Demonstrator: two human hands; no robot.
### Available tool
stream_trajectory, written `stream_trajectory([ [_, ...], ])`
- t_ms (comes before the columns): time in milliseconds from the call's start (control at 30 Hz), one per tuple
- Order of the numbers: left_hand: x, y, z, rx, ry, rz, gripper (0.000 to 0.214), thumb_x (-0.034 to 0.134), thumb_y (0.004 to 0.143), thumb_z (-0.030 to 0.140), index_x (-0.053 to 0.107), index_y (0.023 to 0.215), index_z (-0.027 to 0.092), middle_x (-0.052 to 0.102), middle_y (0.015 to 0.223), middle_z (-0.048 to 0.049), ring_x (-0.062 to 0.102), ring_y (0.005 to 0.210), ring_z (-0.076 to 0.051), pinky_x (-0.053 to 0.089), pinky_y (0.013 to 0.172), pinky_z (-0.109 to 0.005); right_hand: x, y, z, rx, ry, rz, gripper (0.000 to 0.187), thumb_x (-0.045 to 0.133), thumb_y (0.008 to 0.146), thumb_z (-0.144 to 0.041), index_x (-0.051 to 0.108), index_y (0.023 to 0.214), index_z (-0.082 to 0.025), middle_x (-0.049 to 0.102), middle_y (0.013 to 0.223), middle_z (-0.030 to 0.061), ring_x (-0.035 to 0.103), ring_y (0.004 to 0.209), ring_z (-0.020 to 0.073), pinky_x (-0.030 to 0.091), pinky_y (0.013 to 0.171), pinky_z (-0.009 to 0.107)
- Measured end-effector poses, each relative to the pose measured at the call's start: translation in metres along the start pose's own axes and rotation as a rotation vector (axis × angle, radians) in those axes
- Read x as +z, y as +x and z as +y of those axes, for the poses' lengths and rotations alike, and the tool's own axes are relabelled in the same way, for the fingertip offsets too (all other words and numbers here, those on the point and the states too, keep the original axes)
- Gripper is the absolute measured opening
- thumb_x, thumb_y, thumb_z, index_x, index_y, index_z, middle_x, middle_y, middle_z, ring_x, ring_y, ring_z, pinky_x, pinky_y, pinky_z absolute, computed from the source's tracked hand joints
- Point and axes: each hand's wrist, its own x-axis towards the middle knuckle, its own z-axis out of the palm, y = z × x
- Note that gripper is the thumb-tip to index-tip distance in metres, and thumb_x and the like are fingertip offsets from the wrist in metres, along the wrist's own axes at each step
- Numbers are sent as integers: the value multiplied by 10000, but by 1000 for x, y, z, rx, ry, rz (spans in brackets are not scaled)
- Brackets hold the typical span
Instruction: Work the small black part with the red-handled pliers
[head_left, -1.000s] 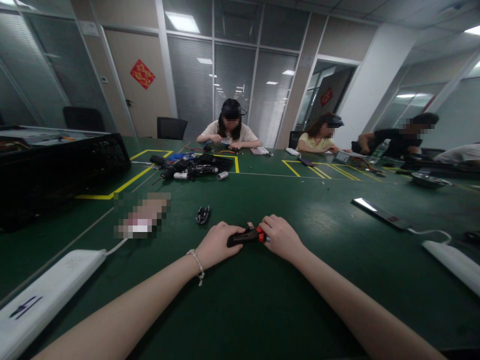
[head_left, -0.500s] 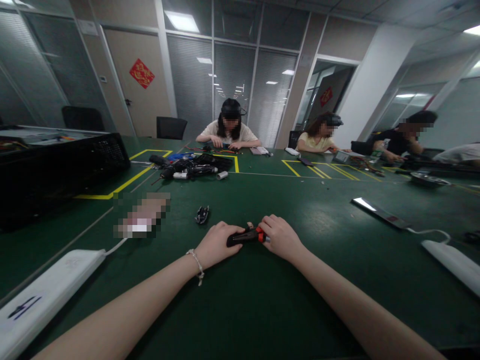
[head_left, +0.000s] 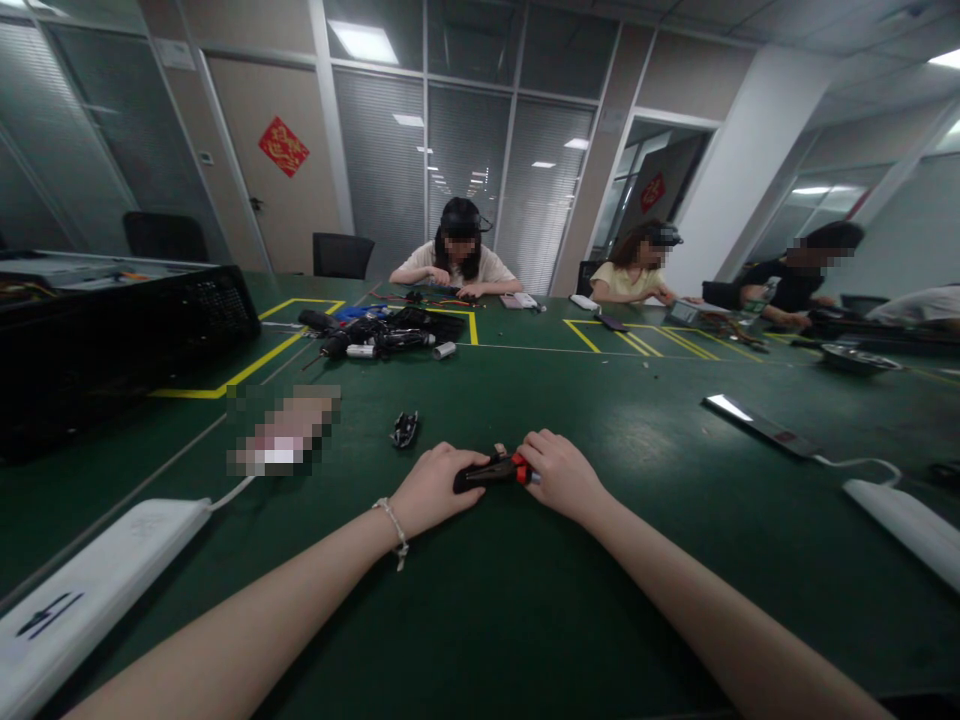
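Both my hands rest on the green table (head_left: 525,600), meeting over a small black and red tool (head_left: 491,471). My left hand (head_left: 431,490), with a bead bracelet at the wrist, is closed around the tool's black end. My right hand (head_left: 562,474) is closed on its red end, fingers curled over it. What exactly the right fingers pinch is hidden. A small black clip-like part (head_left: 405,428) lies on the table just beyond my left hand.
A white power strip (head_left: 90,590) lies at near left, another (head_left: 907,525) at near right with a flat silver device (head_left: 757,423). A black case (head_left: 112,340) stands at left. A pile of tools and cables (head_left: 382,335) sits mid-table. Three people work across the table.
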Motion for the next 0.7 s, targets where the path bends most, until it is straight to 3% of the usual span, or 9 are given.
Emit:
stream_trajectory([
  [700, 2, 1, -1, 21, 0, 27, 386, 547, 749, 312, 500, 1130, 277, 584, 1062, 1, 489, 896, -195, 395, 780, -326, 1, -1, 0, 16, 13, 3, 172, 536, 672, -194, 570, 836, -158, 554, 849, 62, 452, 759, 165, 355, 644, 270],
])
